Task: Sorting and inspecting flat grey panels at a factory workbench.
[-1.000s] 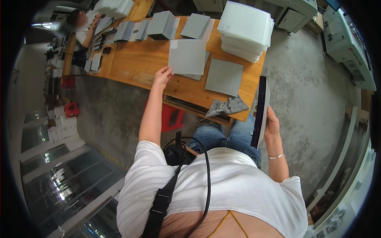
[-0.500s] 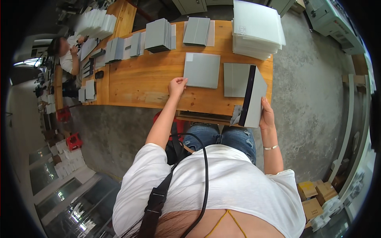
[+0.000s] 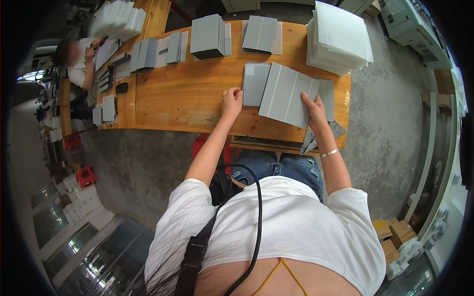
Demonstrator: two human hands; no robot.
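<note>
My right hand [image 3: 317,112] grips the right side of a grey creased board [image 3: 287,96] marked with pale parallel lines, its thumb on top. Tilted, that board overlaps a flat grey square sheet stack [image 3: 254,81] on its left and another grey board [image 3: 326,93] on its right. At the lower left edge of the square stack is my left hand [image 3: 232,102], its fingers curled closed. Whether they pinch a sheet is hidden. A crumpled grey cloth [image 3: 336,129] lies by the table's front edge, below my right hand.
Along the back of the wooden table [image 3: 187,108] stand a tall pile of white translucent sheets [image 3: 340,37], grey board stacks [image 3: 207,34] and more boards [image 3: 260,33]. A person [image 3: 81,66] works at the far left. Red stools [image 3: 86,176] stand on the floor.
My right hand has swung the grey board leftward from the table's right edge. Its lined face now shows, and the dark strip is out of sight. My left hand remains by the square stack.
</note>
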